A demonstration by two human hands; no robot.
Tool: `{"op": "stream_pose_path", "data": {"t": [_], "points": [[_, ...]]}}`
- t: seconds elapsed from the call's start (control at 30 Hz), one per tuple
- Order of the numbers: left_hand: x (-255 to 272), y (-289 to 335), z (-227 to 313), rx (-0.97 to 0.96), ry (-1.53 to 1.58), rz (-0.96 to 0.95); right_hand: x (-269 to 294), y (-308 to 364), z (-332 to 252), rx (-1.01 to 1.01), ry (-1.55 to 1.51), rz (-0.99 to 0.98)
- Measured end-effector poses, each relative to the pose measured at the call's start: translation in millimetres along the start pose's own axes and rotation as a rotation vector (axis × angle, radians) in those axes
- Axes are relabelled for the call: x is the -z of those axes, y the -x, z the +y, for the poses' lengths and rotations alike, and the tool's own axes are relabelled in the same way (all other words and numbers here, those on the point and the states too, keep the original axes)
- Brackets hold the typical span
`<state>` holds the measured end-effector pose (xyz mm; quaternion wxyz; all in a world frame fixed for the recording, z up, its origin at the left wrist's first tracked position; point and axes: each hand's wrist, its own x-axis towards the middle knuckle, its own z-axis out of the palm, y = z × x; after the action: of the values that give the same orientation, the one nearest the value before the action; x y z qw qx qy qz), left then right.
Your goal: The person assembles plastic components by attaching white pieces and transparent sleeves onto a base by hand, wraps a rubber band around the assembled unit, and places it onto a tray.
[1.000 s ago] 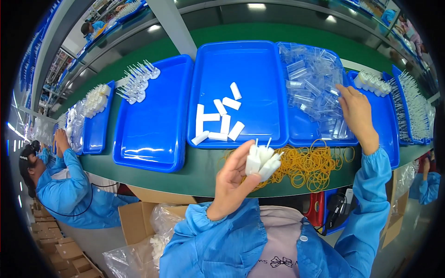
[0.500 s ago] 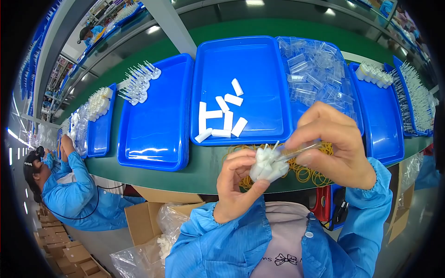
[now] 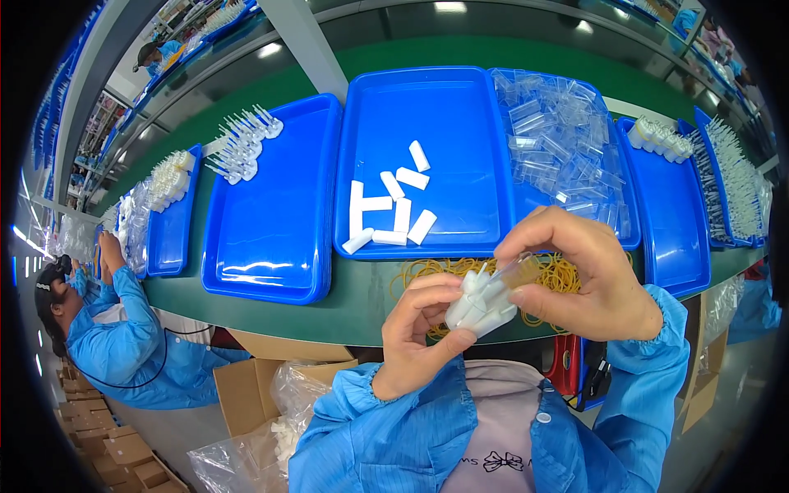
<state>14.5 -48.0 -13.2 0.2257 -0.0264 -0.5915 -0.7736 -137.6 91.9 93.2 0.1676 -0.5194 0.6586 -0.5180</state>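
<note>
Middle tray (image 3: 421, 115) seen as smooth, glossy blue plastic. White bundle (image 3: 472, 313) held below it: smooth plastic. Clear sleeves (image 3: 552, 135) right of it: shiny plastic. Matt cardboard carton (image 3: 238, 401), crinkled glossy bag (image 3: 298, 386) seen below left of it.

Blue-jacketed co-worker (image 3: 131, 345) was at far left. Open cardboard box (image 3: 237, 401) stood lower left, clear plastic bag (image 3: 296, 389) partly inside. Brown cartons (image 3: 130, 449) lay farther left. Grey post (image 3: 307, 45) rose up top.

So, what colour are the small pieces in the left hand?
The pieces are white, best seen in the head view.
</note>
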Motion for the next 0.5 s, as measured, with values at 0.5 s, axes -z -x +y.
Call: {"op": "stream_pose_path", "data": {"t": [0.5], "points": [[-1.1,2.3,3.9,0.115,0.019,0.058,4.6,9.2,-8.4,0.016,0.191,-0.026]]}}
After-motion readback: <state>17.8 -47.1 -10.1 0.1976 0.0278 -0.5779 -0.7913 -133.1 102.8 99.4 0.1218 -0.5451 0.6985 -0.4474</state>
